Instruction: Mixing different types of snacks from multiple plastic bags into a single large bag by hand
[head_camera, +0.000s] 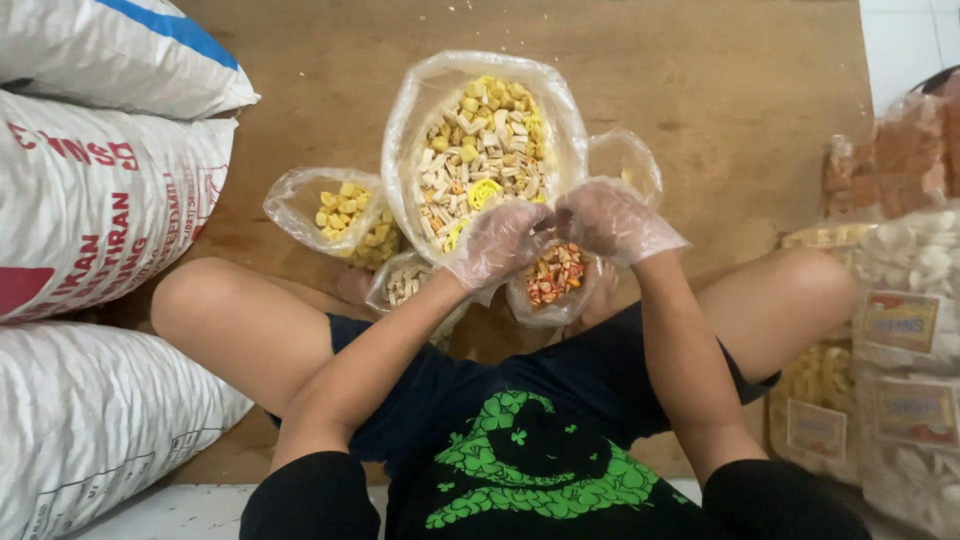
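Head view: seated on the wooden floor (700, 90), you bring both gloved hands together over the big open bag of mixed crackers (480, 150). Your left hand (497, 240) and right hand (610, 220) look pinched on its near rim, though what they hold is unclear. A tug could tip it onto the small orange-cracker bag (555, 280) below.

We see yellow and cream snacks (480, 150) in a clear bag (420, 100), orange-red bits (555, 275), white sacks (90, 200) with red print, and a green clover pattern on the dark shirt (530, 460).
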